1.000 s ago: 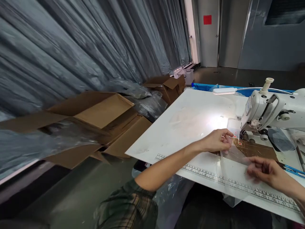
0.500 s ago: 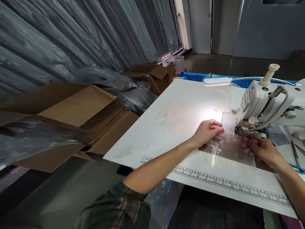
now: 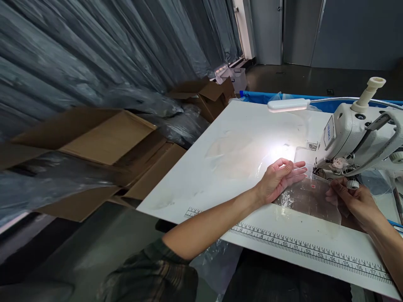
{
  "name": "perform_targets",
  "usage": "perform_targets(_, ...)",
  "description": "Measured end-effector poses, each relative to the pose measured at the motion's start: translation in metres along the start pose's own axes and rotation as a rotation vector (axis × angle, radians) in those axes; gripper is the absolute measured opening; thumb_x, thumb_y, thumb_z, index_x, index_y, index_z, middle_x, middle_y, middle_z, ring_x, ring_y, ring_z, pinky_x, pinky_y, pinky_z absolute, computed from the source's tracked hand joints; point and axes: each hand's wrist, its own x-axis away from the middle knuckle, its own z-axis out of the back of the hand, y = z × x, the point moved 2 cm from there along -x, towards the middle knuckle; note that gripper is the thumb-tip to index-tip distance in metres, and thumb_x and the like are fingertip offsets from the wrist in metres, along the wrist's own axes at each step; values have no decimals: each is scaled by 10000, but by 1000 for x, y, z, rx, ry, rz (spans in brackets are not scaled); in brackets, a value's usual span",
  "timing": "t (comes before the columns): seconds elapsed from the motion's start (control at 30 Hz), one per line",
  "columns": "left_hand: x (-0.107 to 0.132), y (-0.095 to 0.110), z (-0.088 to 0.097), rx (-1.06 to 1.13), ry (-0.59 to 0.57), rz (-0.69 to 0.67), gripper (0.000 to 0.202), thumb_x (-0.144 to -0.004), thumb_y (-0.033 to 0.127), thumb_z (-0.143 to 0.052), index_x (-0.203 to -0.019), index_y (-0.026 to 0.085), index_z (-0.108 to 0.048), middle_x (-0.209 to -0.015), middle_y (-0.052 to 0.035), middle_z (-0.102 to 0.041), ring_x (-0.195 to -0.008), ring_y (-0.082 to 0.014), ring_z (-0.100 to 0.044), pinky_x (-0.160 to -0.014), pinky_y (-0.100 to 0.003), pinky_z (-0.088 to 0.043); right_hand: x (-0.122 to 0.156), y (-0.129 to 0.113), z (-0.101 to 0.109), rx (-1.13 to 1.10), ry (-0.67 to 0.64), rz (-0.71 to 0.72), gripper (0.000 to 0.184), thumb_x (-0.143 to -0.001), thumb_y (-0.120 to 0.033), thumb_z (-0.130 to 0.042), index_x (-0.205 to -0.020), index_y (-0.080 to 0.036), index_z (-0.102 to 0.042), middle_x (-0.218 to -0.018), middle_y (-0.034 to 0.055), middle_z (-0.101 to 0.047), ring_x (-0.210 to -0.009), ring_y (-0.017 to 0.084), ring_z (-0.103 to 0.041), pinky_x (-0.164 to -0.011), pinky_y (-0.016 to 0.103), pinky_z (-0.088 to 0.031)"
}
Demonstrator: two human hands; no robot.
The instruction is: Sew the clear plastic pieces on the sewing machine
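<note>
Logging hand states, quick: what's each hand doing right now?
Left hand: open, at the clear sheet.
Right hand: partly closed at the same sheet; grip can't be told.

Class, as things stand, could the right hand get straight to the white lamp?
Probably not straight there: from this view, the sewing machine head appears to stand between the right hand and the white lamp.

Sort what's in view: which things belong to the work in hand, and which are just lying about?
Seemingly part of the work:
clear plastic sheet, at the left hand and right hand;
sewing machine;
white lamp;
white table.

Apparently just lying about:
open cardboard boxes;
crumpled plastic beside them;
pale storage bin farther back.
</note>
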Motion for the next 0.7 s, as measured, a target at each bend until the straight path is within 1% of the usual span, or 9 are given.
perform_targets(0.07, -1, -1, 1, -13, 16, 6, 325, -861, 349, -776, -862, 145, -522, -1147, -145, -717, -1073, -243, -724, -1032, -432, -561, 0, 0, -1, 7, 1, 12, 596, -522, -753, -830, -716, -234, -612, -674, 64, -672, -562, 211, -629, -414, 285, -415)
perform_targets(0.17, -2, -4, 2, -50, 46, 7, 339, -848, 350, -786, -860, 135, -524, -1088, -154, -728, -1009, -233, -741, -1005, -414, -575, -2, -1, 0, 56, 7, 79, 593, -540, -776, -798, -687, -245, -580, -662, 56, -662, -569, 210, -621, -483, 322, -480)
perform_targets(0.27, -1, -6, 2, -175, 39, -9, 333, -878, 381, -743, -875, 144, -509, -1031, -148, -739, -953, -219, -745, -957, -417, -590, -3, -3, 6, 217, -25, 131, 586, -605, -793, -741, -711, -233, -601, -651, 49, -651, -575, 193, -591, -515, 327, -483)
perform_targets(0.33, -3, -3, 3, -390, 19, -45, 285, -914, 380, -678, -887, 157, -502, -978, -126, -738, -895, -205, -737, -892, -418, -598, -3, -3, 11, 370, -109, 147, 553, -647, -740, -743, -807, -219, -654, -641, 28, -637, -582, 182, -574, -512, 310, -457)
perform_targets(0.43, -14, 13, 3, -946, -4, -278, 148, -924, 301, -611, -939, 167, -549, -1006, -116, -709, -920, -214, -688, -855, -405, -559, 0, -6, 17, 539, -198, 196, 494, -685, -645, -737, -916, -212, -687, -624, -3, -606, -583, 170, -558, -514, 294, -432)
perform_targets(0.5, -31, 24, 1, -1344, -44, -451, 77, -909, 242, -578, -943, 174, -590, -1038, -122, -684, -990, -247, -640, -896, -420, -505, 1, -9, 19, 609, -179, 248, 412, -732, -595, -683, -890, -214, -682, -627, 2, -609, -587, 174, -559, -512, 296, -423)
perform_targets(0.57, -54, 28, -3, -1621, -141, -474, 96, -908, 218, -531, -871, 176, -609, -960, -117, -667, -971, -273, -624, -902, -435, -466, 0, -11, 19, 657, -140, 283, 332, -772, -548, -626, -830, -223, -658, -636, 14, -624, -588, 184, -564, -518, 308, -426)
perform_targets(0.63, -77, 27, -9, -1718, -273, -439, 137, -892, 191, -514, -798, 170, -612, -878, -109, -648, -931, -281, -629, -886, -423, -456, -1, -11, 19, 703, -94, 298, 284, -791, -519, -592, -742, -240, -603, -615, 14, -614, -562, 186, -550, -513, 320, -421)
perform_targets(0.7, -96, 24, -16, -1712, -352, -424, 127, -858, 159, -527, -769, 165, -617, -873, -105, -645, -934, -279, -632, -888, -404, -459, -3, -12, 21, 750, -47, 305, 288, -797, -513, -582, -675, -256, -542, -564, 2, -579, -524, 181, -521, -495, 323, -399)
